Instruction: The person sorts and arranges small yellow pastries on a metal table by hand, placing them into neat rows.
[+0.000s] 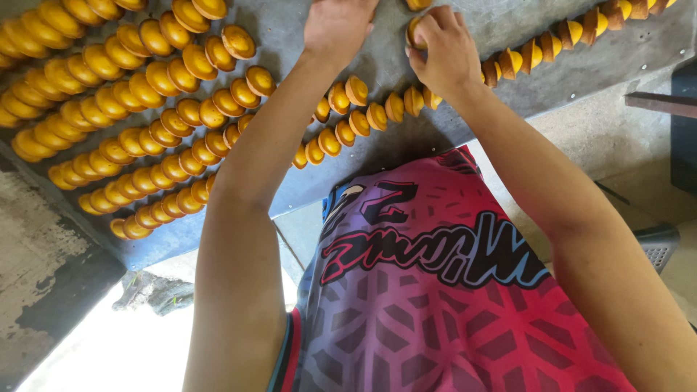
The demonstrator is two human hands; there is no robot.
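Surface: a flat grey metal sheet (508, 29), scuffed and dull, running across the top of the view
Under it: rough concrete ledge (43, 247) at the left, stained dark along one edge
On the sheet, left: small round golden cakes (131, 80) packed in slanting rows, each leaning on its neighbour, several rows side by side
On the sheet, middle: one more row of cakes (363, 116) running up to the right, standing on edge, touching
On the sheet, upper right: a further row (573, 33) with darker brown backs showing, reaching the top corner
Bare metal: a wide strip between the middle row and the upper right row
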